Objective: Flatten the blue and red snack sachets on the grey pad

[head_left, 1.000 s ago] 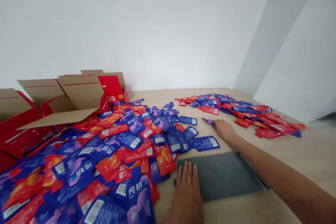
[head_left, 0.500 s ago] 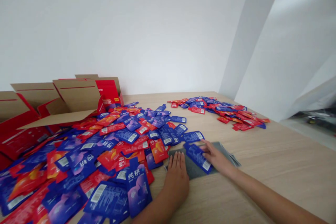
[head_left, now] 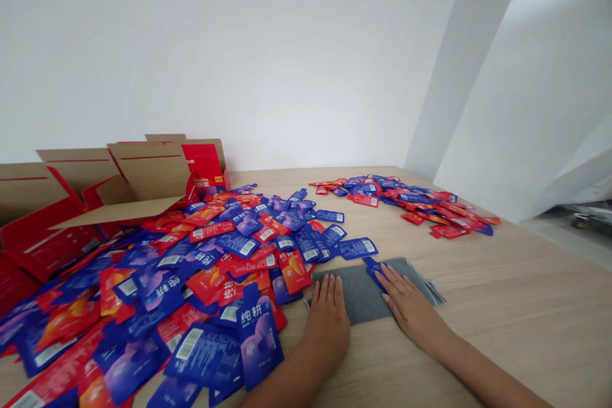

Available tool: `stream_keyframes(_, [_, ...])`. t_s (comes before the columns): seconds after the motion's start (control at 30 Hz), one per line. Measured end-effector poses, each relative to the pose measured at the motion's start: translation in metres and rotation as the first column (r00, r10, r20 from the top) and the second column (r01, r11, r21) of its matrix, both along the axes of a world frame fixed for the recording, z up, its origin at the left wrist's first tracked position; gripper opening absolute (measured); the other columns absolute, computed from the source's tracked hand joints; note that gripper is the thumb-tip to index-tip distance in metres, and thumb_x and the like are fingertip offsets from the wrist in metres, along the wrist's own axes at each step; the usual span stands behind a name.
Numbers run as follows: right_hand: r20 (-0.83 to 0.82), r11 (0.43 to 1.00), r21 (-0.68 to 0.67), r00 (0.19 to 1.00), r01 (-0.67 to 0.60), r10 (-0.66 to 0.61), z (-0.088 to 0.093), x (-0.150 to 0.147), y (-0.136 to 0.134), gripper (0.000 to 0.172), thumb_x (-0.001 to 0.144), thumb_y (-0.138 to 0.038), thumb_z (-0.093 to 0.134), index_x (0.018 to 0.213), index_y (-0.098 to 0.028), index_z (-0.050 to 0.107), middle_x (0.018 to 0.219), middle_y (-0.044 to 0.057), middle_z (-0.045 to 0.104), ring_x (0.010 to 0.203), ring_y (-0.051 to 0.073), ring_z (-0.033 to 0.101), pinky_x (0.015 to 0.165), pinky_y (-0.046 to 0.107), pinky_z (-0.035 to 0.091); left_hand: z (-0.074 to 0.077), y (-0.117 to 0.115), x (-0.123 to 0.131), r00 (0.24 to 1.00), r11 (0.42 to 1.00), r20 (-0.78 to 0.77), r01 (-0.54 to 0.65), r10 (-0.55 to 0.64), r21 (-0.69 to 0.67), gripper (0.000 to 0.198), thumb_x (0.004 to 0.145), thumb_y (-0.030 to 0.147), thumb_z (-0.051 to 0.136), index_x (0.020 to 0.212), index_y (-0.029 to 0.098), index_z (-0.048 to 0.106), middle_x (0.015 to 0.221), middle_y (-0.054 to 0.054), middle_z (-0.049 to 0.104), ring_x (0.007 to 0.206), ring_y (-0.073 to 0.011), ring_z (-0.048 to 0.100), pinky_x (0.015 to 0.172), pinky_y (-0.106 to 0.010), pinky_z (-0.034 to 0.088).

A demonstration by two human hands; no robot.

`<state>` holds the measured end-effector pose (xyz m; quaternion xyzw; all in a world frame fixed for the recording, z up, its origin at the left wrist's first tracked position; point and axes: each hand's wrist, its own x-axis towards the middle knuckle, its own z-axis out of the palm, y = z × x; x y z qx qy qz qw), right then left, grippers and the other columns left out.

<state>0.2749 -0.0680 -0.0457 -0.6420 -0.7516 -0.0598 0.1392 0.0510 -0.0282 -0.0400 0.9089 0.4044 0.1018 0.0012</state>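
- Right hand (head_left: 415, 313) laid flat, fingers straight and close together, pressing from above, nothing pinched!
- Right under those fingers, a blue pouch (head_left: 373, 272): its narrow neck pokes out beyond the fingertips toward the desk's far edge, the rest mostly covered by the hand.
- Beneath the pouch, a grey cloth (head_left: 359, 301), its layered end toward the desk's right edge.
- Left hand (head_left: 329, 317) flat too, palm down on the cloth's left end, fingers together, well clear of the pouch.
- Just left, a big heap of red and blue pouches (head_left: 248, 243) sprawls across the desk (head_left: 497, 306).
- A smaller heap (head_left: 411, 199) sits by the far right corner; open cartons (head_left: 148, 172) line the far left.
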Motion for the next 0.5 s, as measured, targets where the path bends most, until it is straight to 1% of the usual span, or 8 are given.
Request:
stream_keyframes(0.07, [0.0,0.997,0.058,0.999,0.047,-0.047,-0.008,0.004,-0.004,0.05,0.093,-0.038,0.029,0.138,-0.018,0.036,0.144,0.012,0.033,0.133,0.023,0.027,0.104,0.049,0.032,-0.001,0.0,0.0,1.0,1.0,0.002,0.003,-0.003,0.006,0.059,0.079,0.011,0.034,0.137,0.001,0.029,0.142,-0.018,0.031,0.133,-0.0274,0.023,0.108,-0.043,0.022])
stream_keyframes(0.13, [-0.01,0.996,0.067,0.998,0.055,-0.054,-0.01,-0.004,-0.007,0.053,0.093,-0.042,0.031,0.138,-0.015,0.036,0.145,0.013,0.032,0.134,0.024,0.026,0.104,0.048,0.032,-0.001,-0.001,0.0,1.0,1.0,0.01,0.004,-0.004,0.017,0.059,0.079,0.011,0.034,0.137,0.001,0.029,0.142,-0.017,0.031,0.133,-0.0272,0.023,0.108,-0.043,0.023])
stream_keyframes(0.23, [-0.029,1.0,0.015,0.999,-0.016,0.017,-0.006,-0.031,-0.011,0.053,0.092,-0.041,0.034,0.139,-0.017,0.034,0.146,0.011,0.029,0.134,0.023,0.025,0.105,0.045,0.032,0.0,-0.001,0.0,1.0,1.0,0.007,-0.004,0.004,0.017,0.058,0.08,0.011,0.034,0.137,0.002,0.031,0.142,-0.017,0.032,0.132,-0.0274,0.024,0.107,-0.043,0.023])
stream_keyframes(0.33, [-0.05,0.995,-0.029,0.994,-0.096,0.095,0.001,-0.054,-0.013,0.051,0.092,-0.033,0.036,0.141,-0.019,0.031,0.148,0.01,0.026,0.135,0.022,0.021,0.106,0.044,0.03,0.001,0.0,-0.001,1.0,1.0,0.001,-0.005,0.005,0.011,0.057,0.08,0.011,0.034,0.137,0.003,0.032,0.142,-0.017,0.032,0.132,-0.027,0.024,0.107,-0.043,0.024])
stream_keyframes(0.4, [-0.064,0.991,-0.048,0.991,-0.122,0.118,0.005,-0.055,-0.012,0.051,0.091,-0.028,0.035,0.14,-0.018,0.032,0.147,0.01,0.026,0.135,0.022,0.021,0.107,0.045,0.03,0.001,0.0,-0.001,1.0,1.0,0.006,-0.007,0.007,0.01,0.058,0.079,0.01,0.034,0.137,0.004,0.032,0.142,-0.016,0.032,0.133,-0.0262,0.024,0.107,-0.043,0.025])
stream_keyframes(0.5, [-0.072,0.994,-0.059,0.994,-0.09,0.085,0.005,-0.04,-0.011,0.05,0.09,-0.026,0.034,0.139,-0.015,0.034,0.146,0.012,0.029,0.134,0.023,0.024,0.106,0.046,0.031,0.002,0.0,-0.002,1.0,1.0,0.002,-0.016,0.016,-0.007,0.058,0.08,0.01,0.034,0.137,0.004,0.031,0.142,-0.017,0.032,0.133,-0.0255,0.023,0.107,-0.042,0.024])
